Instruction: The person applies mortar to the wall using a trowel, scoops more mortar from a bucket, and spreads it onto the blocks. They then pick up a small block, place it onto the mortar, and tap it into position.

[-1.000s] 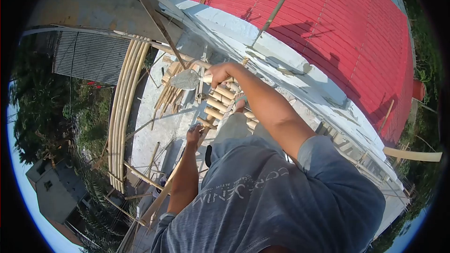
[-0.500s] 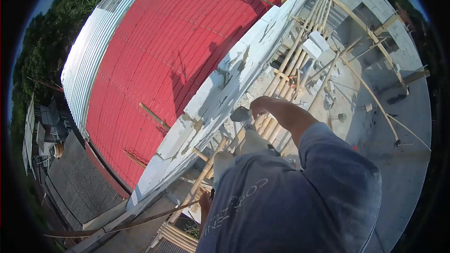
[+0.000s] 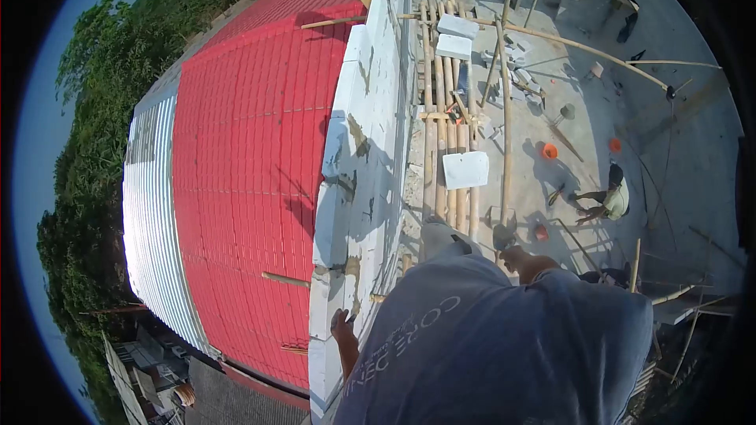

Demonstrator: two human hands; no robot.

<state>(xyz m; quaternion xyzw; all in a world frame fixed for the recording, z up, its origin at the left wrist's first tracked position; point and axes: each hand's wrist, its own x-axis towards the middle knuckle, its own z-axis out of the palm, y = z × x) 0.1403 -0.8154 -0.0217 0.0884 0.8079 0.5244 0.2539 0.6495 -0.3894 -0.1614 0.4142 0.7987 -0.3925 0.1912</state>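
Note:
My right hand (image 3: 517,260) is closed on a trowel, whose grey blade (image 3: 504,236) points away from me over the scaffold's right side. On the left, my left hand (image 3: 343,326) is at the top of the white block wall (image 3: 329,224), its fingers curled round a small dark thing that I cannot make out. Grey mortar patches (image 3: 357,135) mark the wall's top and inner face. Ahead of my body, a white block (image 3: 465,170) lies on the bamboo poles (image 3: 451,205) of the scaffold.
Two more white blocks (image 3: 453,46) lie farther along the scaffold. A red roof (image 3: 244,173) adjoins the wall's left side. Down on the floor, a person (image 3: 615,197) bends near orange buckets (image 3: 549,151). Bamboo poles (image 3: 591,49) cross the space to the right.
My view has swung round, so the wall runs more upright. My right hand has moved with the trowel from near the wall to my right side. My left hand is now at the wall.

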